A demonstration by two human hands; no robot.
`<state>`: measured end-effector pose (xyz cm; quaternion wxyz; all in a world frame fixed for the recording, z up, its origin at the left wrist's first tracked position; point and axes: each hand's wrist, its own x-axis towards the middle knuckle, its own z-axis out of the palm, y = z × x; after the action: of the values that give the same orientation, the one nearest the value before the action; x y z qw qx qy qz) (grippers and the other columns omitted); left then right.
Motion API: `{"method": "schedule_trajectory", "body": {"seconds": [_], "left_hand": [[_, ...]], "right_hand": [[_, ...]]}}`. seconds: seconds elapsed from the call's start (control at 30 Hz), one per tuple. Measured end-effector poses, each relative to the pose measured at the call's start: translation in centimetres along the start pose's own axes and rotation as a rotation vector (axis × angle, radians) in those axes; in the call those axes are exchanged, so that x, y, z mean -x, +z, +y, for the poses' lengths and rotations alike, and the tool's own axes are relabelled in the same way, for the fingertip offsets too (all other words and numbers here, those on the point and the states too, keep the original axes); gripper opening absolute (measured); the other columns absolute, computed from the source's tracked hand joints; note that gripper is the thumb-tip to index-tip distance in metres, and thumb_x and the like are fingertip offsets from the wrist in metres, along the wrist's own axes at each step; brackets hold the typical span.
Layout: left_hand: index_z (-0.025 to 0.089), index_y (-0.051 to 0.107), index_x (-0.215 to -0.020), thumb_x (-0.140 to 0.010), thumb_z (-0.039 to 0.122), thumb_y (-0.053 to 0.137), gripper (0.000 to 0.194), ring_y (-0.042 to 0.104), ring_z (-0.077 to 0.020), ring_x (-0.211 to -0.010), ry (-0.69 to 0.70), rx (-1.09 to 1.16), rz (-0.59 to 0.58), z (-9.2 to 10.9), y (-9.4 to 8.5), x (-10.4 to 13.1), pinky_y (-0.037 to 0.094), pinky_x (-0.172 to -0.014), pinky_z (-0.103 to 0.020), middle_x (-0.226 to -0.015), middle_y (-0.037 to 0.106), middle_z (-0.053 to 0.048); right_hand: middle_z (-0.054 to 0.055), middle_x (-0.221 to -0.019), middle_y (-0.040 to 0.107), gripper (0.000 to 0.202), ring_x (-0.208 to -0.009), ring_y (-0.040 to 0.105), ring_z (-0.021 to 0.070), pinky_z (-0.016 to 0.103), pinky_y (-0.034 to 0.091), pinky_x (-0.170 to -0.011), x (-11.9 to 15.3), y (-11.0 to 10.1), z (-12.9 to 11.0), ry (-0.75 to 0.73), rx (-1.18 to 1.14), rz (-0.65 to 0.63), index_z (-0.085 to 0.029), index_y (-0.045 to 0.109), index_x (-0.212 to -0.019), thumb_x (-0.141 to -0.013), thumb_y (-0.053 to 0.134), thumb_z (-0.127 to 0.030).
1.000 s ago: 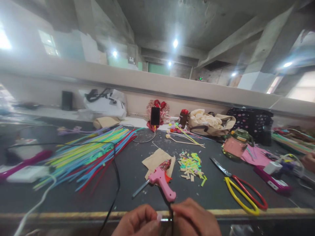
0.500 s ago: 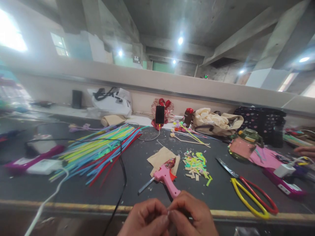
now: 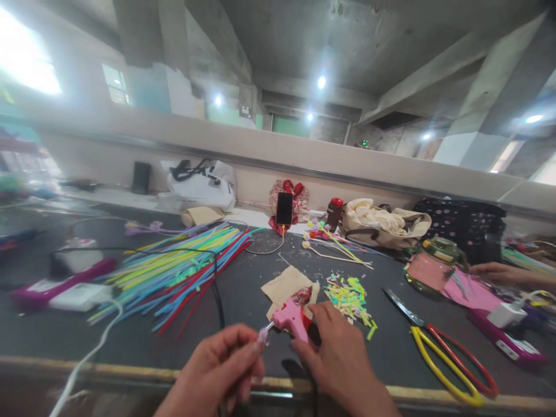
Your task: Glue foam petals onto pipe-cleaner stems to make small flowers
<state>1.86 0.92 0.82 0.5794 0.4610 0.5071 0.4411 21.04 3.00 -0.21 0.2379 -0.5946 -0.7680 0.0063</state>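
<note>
Glue gun [image 3: 290, 317] is now in my right hand [image 3: 343, 356], fingers clamped on its handle, over the paper [image 3: 275, 286] on the surface [image 3: 147, 353]. My left hand [image 3: 217, 366] has moved up, fingers pinching a small lilac piece [image 3: 262, 335] at the nozzle; contact unclear. So gun and piece are worked together. Bits [image 3: 347, 296] beside paper, scissors [image 3: 443, 348] farther right.

Left hand [image 3: 232, 362] pinches, thumb against forefinger; right hand [image 3: 334, 347] curls, knuckles up, forefinger and thumb reaching forward; both forearms angle inward.
</note>
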Motion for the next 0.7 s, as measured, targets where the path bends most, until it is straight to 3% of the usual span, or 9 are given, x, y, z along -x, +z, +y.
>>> {"method": "schedule_trajectory", "body": {"seconds": [0.1, 0.17, 0.3, 0.5, 0.7], "left_hand": [[0.018, 0.054, -0.07, -0.073, 0.043, 0.049, 0.026, 0.04, -0.0063, -0.033, 0.182, -0.327, 0.05, 2.2, -0.4, -3.7, 0.028, -0.035, -0.017, -0.05, 0.058, 0.004], [0.019, 0.052, -0.075, -0.078, 0.039, 0.04, 0.024, 0.047, -0.0065, -0.036, 0.305, -0.485, 0.015, 2.9, -0.1, -6.4, 0.034, -0.039, -0.019, -0.071, 0.066, 0.001], [0.02, 0.052, -0.066, -0.073, 0.028, 0.045, 0.013, 0.05, -0.0087, -0.035, 0.283, -0.565, -0.08, 2.5, 1.3, -9.9, 0.034, -0.039, -0.02, -0.066, 0.066, 0.002], [0.02, 0.053, -0.064, -0.072, 0.028, 0.043, 0.014, 0.051, -0.0108, -0.034, 0.249, -0.637, -0.159, 1.3, 1.6, -10.0, 0.031, -0.038, -0.019, -0.048, 0.058, 0.005], [0.019, 0.052, -0.068, -0.074, 0.032, 0.041, 0.018, 0.055, -0.0114, -0.037, 0.234, -0.661, -0.172, 0.9, 1.1, -8.9, 0.032, -0.037, -0.019, -0.056, 0.06, 0.003]], "right_hand": [[0.006, -0.085, 0.059, 0.03, -0.075, 0.058, 0.0272, 0.036, 0.041, -0.062, -1.0, 0.5, -0.5, 0.02, 0.111, -0.103, -0.02, 0.058, -0.087, -0.067, 0.059, -0.042], [0.006, -0.084, 0.059, 0.025, -0.073, 0.059, 0.0266, 0.034, 0.04, -0.061, -1.3, 0.7, -0.4, 0.011, 0.144, -0.126, -0.02, 0.059, -0.086, -0.067, 0.058, -0.037], [0.007, -0.084, 0.06, 0.02, -0.073, 0.06, 0.0228, 0.03, 0.039, -0.061, -1.1, 0.3, 0.5, -0.005, 0.086, -0.123, -0.02, 0.061, -0.09, -0.073, 0.051, -0.026], [0.004, -0.077, 0.062, 0.016, -0.072, 0.056, 0.019, 0.028, 0.039, -0.063, -0.8, -1.1, 2.4, 0.054, -0.27, -0.073, -0.02, 0.064, -0.083, -0.073, 0.052, -0.024], [-0.002, -0.052, 0.055, 0.026, -0.046, 0.048, 0.0111, 0.021, 0.033, -0.043, -0.6, -1.5, 5.6, 0.332, -1.049, -0.088, -0.013, 0.064, -0.077, -0.067, 0.059, -0.037]]}}
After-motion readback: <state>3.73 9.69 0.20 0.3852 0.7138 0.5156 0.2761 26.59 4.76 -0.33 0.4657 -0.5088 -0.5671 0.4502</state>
